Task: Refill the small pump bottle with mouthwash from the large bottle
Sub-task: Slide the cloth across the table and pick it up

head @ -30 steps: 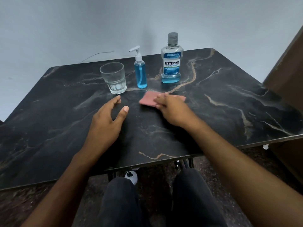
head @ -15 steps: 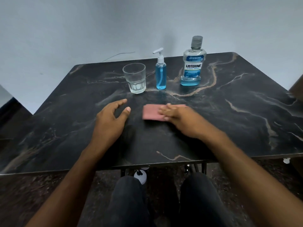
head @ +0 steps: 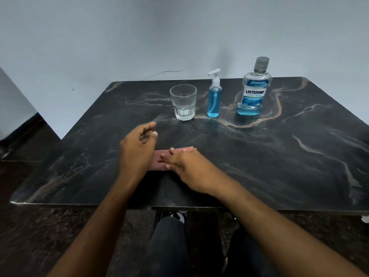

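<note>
The small pump bottle [head: 214, 98], full of blue liquid with a white pump, stands at the back of the dark marble table [head: 279, 156]. Right of it stands the large Listerine bottle [head: 255, 90], grey cap on, with blue liquid low in its base. My right hand [head: 185, 166] lies flat on a pink cloth [head: 159, 159] near the front of the table, fingers spread. My left hand [head: 137, 148] hovers just left of it with curled fingers, holding nothing and covering the cloth's left end.
An empty clear glass [head: 183, 101] stands left of the pump bottle. A pale wall rises behind the table. My dark-trousered knees [head: 169, 246] show under the table's front edge.
My right hand has slid the pink cloth toward me and leftward across the table. My left hand has lifted and curled its fingers. The camera has turned left.
</note>
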{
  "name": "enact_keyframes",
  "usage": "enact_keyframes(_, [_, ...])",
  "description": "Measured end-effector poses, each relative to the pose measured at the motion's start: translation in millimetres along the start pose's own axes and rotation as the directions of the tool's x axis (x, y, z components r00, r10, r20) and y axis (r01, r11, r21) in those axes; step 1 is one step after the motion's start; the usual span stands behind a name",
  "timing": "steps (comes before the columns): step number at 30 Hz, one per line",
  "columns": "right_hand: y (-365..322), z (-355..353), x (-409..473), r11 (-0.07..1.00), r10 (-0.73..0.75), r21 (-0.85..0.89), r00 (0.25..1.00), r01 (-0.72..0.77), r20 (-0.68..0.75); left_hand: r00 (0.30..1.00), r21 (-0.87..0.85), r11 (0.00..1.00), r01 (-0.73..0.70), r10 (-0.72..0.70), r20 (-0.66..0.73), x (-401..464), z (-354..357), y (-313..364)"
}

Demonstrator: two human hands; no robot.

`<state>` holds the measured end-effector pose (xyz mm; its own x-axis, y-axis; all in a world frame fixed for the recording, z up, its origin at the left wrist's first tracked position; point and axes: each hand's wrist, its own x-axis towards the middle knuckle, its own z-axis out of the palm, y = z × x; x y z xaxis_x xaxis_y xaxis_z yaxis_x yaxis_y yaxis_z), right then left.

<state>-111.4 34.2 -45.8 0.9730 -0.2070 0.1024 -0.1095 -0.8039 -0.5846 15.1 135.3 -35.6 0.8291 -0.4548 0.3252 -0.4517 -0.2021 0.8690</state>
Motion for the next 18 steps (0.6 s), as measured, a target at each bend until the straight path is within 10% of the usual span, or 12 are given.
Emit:
enact_keyframes(11, [4, -4, 101, 0.953, -0.083, -0.291, 0.996, 0.086, 0.022, 0.996, 0.092, 0.993, 0.08, -0.075, -0.049, 13, -41, -22])
enact_keyframes(18, [6, -14, 163, 0.909, -0.099, -0.416, 0.958, -0.024, -0.27, 0.995, 0.082, 0.994, 0.074, -0.068, -0.075, 29, -44, -26])
